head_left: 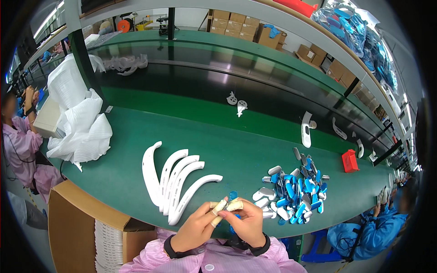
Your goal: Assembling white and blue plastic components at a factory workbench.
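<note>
Close together at the table's near edge, my left hand (196, 226) and my right hand (246, 221) meet with bent fingers pinched. White finger covers sit on several fingertips. Between them is a small greyish piece, mostly hidden, whose kind I cannot make out. Bits of blue film (233, 195) lie just beyond and under the hands. To the right is a heap of small oval parts (291, 191), some silver or white, others covered in blue film. Left of my hands, several long curved white plastic parts (184, 184) lie side by side.
A dark conveyor belt (191, 82) runs behind the green table (132, 127), carrying white parts (306, 129). White foam wrap (79, 118) is piled at left; a cardboard box (73, 218) stands below. A red bin (349, 161) sits right. People (20, 141) sit at both sides.
</note>
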The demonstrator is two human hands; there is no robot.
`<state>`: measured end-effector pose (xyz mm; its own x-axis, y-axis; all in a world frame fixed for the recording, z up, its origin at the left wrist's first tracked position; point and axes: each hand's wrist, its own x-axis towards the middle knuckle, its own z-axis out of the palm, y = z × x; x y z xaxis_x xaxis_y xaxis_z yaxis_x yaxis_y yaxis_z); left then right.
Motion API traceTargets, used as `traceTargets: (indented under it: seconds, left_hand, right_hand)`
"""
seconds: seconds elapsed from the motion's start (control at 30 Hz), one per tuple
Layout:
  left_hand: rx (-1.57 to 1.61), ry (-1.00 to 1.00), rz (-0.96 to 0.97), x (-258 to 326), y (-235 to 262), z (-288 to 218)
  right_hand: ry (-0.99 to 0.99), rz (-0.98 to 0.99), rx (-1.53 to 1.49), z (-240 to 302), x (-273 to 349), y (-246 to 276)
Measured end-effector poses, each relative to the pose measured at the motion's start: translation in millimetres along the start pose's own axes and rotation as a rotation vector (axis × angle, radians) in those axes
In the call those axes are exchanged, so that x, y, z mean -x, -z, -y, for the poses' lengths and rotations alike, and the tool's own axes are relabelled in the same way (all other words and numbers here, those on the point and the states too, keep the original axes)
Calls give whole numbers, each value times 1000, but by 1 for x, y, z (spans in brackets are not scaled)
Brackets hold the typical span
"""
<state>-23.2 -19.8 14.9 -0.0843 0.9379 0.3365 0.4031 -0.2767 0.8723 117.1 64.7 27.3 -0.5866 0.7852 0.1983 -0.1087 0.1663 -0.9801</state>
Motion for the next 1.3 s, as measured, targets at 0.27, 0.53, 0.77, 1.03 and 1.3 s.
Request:
traceTargets:
  seconds: [0.27,0.53,0.77,1.03,1.3]
  left_hand:
    - [669,221,12,9,11,10]
    - [630,250,-152,1,22,19]
    - [837,238,-188,3,18,18]
    - [890,268,-148,-3,15,13]
    - [654,392,-129,5,37,24]
  right_hand:
    - [-30,186,125,11,-17,4]
    - [257,-174,770,9,-13,43]
    - [-12,389,1146,-1,7,53]
    - [-227,89,3,-7,-7,-11]
    - [-307,105,-314,-7,-17,2]
